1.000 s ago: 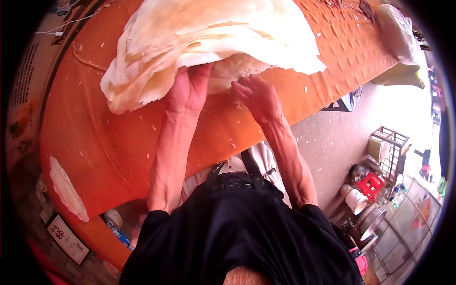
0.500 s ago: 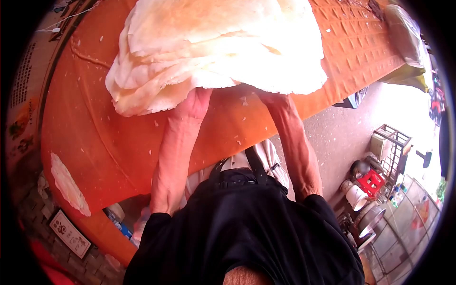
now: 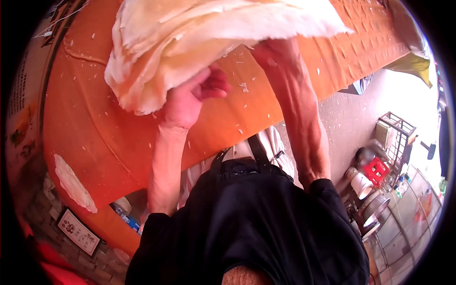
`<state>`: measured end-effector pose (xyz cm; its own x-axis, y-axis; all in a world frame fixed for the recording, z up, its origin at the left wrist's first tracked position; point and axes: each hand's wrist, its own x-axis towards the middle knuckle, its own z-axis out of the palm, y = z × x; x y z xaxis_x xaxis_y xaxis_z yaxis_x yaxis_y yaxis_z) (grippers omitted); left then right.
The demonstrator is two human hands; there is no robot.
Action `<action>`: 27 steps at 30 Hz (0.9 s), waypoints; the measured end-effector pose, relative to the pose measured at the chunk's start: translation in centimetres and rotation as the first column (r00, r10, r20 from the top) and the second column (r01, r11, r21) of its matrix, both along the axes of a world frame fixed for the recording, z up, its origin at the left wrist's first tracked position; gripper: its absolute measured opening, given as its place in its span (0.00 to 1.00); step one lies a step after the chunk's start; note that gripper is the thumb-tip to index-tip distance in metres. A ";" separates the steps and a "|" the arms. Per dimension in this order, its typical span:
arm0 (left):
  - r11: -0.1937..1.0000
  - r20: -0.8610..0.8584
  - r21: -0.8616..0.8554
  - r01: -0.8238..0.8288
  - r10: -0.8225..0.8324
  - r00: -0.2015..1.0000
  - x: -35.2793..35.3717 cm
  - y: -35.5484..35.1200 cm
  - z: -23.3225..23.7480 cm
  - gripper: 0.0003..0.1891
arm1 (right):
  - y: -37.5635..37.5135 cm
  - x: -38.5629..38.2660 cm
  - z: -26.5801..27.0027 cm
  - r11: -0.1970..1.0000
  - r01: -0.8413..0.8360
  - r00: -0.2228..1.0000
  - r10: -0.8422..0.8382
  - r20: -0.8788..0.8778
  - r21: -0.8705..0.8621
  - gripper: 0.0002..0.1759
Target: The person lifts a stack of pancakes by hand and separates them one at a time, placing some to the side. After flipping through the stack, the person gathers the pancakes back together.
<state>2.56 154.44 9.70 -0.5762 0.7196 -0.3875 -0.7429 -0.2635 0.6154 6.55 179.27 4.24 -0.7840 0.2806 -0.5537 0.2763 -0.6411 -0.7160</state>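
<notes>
the stack of pale thin sheets [image 3: 204,28] hangs tilted over the orange table cover [image 3: 95,123], its near ragged edge lifted off the surface. the left hand [image 3: 187,102] sits under that edge, fingers curled in, touching it; i cannot tell if it grips. the right forearm [image 3: 294,90] runs under the stack, and the right hand is hidden there. crumbs dot the cover, and a broken piece [image 3: 73,183] lies by its left edge. to the right is open floor [image 3: 351,118], with a wire rack [image 3: 396,142] and red crate [image 3: 377,170] beyond.

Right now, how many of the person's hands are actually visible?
1. The left hand is under the near edge of the stack of thin sheets; the right hand is hidden beneath that stack.
</notes>
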 end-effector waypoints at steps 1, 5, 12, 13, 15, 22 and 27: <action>0.990 -0.020 -0.141 0.014 -0.017 1.000 0.6 0.9 -0.1 0.17 | 0.1 0.1 0.1 1.000 0.003 1.000 -0.003 0.003 0.006 0.22; 0.962 -0.013 0.054 -0.267 0.268 0.963 -0.4 4.7 -4.3 0.20 | 0.5 0.4 0.2 1.000 0.018 1.000 -0.018 0.008 0.025 0.22; 0.783 0.092 0.484 -0.391 0.399 0.912 -6.2 5.1 -3.4 0.20 | 0.9 -0.9 0.4 0.995 0.001 1.000 0.000 -0.018 0.098 0.21; 0.763 0.085 0.524 -0.378 0.395 0.915 -6.7 5.0 -3.4 0.20 | 0.8 -0.8 0.3 0.993 0.001 1.000 0.002 -0.025 0.116 0.21; 0.740 0.064 0.576 -0.347 0.382 0.922 -7.8 5.3 -3.1 0.21 | 0.8 -1.4 -0.1 0.991 0.021 0.999 -0.015 -0.051 0.133 0.21; 0.849 -0.030 0.393 -0.353 0.396 0.918 -8.6 7.0 1.1 0.21 | 1.9 -4.5 1.0 0.882 -0.268 0.961 0.220 0.165 0.386 0.18; 0.817 0.026 0.339 -0.466 0.487 0.873 -8.2 7.3 1.5 0.21 | 1.7 -7.4 0.3 0.990 -0.067 0.981 0.043 0.192 0.120 0.08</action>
